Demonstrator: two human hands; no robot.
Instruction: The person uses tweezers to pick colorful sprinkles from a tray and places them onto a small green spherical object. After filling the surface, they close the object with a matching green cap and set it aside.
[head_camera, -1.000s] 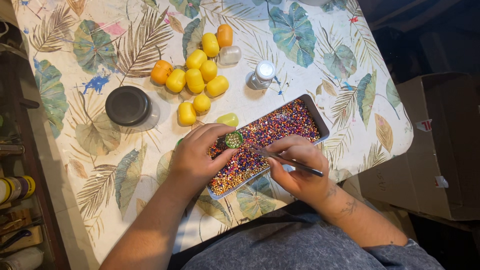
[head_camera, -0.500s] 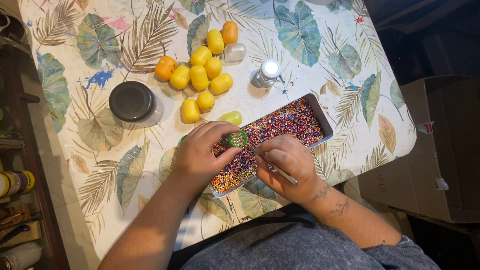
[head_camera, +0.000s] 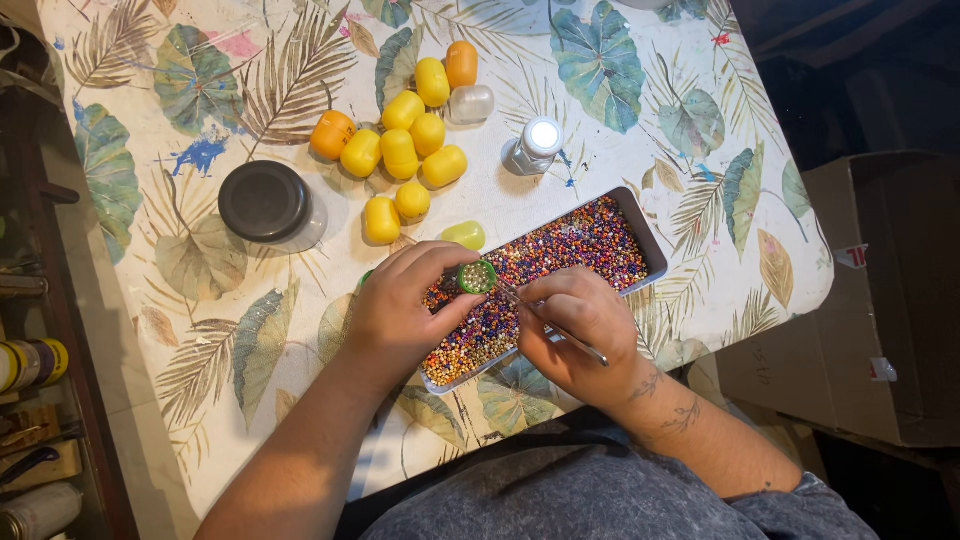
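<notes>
Down at the near table edge, both forearms come in over a grey shirt and cross onto the leaf-print tablecloth (head_camera: 250, 340). The right hand (head_camera: 580, 335) sits just inside that edge, fingers pinched narrow around thin metal tweezers (head_camera: 550, 325) whose tips slant up-left toward the cup. The left hand (head_camera: 400, 310) curls beside it, thumb and fingers closed around a small green cup (head_camera: 477, 276), held open side up over the near-left end of the tray. That tray (head_camera: 650, 245), a grey rectangle lying diagonally, is packed with tiny multicoloured beads (head_camera: 570, 245); its far-right corner points toward the table's right edge, with bare cloth around it. Just past the left hand's fingertips lies a pale yellow-green capsule half (head_camera: 463, 235), almost touching the tray's long side. Beyond, a loose cluster of yellow capsules (head_camera: 400, 155) with two orange capsules (head_camera: 332, 133) fills mid-table, one clear capsule (head_camera: 472, 103) at the back. To the left stands a jar with a black lid (head_camera: 264, 200), well apart from the hands; to the right of the cluster, a small white-capped bottle (head_camera: 533, 146). Off the right edge sits a cardboard box (head_camera: 870, 300).
</notes>
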